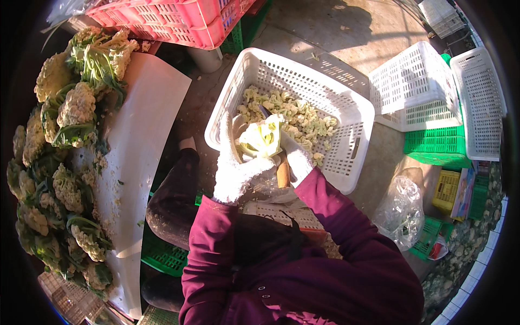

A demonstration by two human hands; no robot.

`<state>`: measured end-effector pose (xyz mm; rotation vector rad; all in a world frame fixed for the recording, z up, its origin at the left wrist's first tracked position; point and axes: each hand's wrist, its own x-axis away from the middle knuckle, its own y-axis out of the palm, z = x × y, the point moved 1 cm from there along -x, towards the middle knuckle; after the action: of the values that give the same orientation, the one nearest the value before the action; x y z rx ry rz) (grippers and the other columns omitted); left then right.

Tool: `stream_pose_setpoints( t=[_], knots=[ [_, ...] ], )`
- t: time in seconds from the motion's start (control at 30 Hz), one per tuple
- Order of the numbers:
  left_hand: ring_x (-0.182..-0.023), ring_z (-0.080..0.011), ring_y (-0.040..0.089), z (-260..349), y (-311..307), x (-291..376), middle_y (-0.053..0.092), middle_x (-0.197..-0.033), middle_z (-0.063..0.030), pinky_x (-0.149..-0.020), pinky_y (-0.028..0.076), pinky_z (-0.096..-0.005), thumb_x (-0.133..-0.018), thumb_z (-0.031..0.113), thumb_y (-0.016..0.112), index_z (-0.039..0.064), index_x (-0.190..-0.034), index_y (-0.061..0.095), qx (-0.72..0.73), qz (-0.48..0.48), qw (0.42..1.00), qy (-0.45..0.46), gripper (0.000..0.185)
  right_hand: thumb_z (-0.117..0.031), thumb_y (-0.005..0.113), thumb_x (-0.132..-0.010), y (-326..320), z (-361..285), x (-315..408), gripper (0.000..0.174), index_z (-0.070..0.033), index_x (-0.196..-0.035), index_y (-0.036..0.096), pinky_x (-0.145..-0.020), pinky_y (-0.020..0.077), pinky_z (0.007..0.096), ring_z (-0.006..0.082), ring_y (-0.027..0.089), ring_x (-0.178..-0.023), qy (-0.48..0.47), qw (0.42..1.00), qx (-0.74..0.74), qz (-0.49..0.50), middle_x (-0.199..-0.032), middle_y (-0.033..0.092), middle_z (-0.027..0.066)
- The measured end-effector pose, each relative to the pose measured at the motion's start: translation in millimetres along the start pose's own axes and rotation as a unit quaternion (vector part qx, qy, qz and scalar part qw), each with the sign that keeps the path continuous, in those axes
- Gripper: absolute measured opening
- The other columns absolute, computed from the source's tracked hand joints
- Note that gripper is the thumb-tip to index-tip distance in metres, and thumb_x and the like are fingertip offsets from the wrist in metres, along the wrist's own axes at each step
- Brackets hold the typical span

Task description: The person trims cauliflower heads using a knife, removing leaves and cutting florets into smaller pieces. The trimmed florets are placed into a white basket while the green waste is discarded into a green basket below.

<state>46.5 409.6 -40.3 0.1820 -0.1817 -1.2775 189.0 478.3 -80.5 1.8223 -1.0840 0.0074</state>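
Observation:
Gloved in white knit, my left hand [239,172] grips a partly trimmed cauliflower head [262,138] from below and the side. My right hand [298,156], also gloved, holds a knife by its wooden handle [283,172]. The dark blade tip [265,111] shows beyond the cauliflower; the rest of the blade is hidden behind it. Both hands are over the near side of a white perforated plastic crate [361,122]. Loose cauliflower florets [304,118] cover part of the crate's floor.
At left, whole cauliflowers [67,187] are heaped on a white-topped table [134,118]. A red crate [174,20] stands at the top. Stacked white crates [414,85] and a green crate [434,142] are at right, near a clear plastic bag [400,211].

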Motion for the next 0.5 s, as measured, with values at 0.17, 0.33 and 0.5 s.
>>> stream_pose_setpoints(
  t=[0.17,0.33,0.5],
  knots=[
    [-0.138,-0.0284,0.048,-15.4,-10.3,-7.6,0.046,-0.150,-0.0168,-0.109,0.047,-0.0420,-0.071,0.018,0.091,0.001,-0.156,0.031,0.196,0.002,0.980,-0.019,0.106,-0.041,0.064,-0.100,-5.6,5.2,2.5,0.036,-0.008,-0.114,0.063,-0.046,0.0495,0.0336,0.0140,0.056,-0.055,0.068,0.985,-0.150,0.051,-0.081,0.063,0.0053],
    [-0.124,-0.0268,0.059,-47.1,-25.5,-17.5,0.058,-0.137,-0.0156,-0.100,0.053,-0.0408,-0.089,0.021,0.076,0.001,-0.146,0.045,0.278,0.016,0.960,-0.023,0.068,-0.040,0.070,-0.097,-2.2,16.1,-8.6,0.034,-0.008,-0.110,0.064,-0.045,0.0484,0.0347,0.0155,0.055,-0.053,0.067,0.993,-0.096,0.022,-0.080,0.063,0.0054],
    [-0.107,-0.0243,0.066,-39.4,-33.5,-19.7,0.066,-0.125,-0.0127,-0.086,0.056,-0.0368,-0.104,0.032,0.058,0.002,-0.139,0.053,0.345,0.123,0.927,-0.084,0.047,-0.026,0.061,-0.104,-4.8,-1.7,16.5,0.027,-0.001,-0.114,0.066,-0.047,0.0465,0.0271,0.0108,0.057,-0.050,-0.175,0.889,0.403,0.131,-0.081,0.069,0.0047]
  ],
)
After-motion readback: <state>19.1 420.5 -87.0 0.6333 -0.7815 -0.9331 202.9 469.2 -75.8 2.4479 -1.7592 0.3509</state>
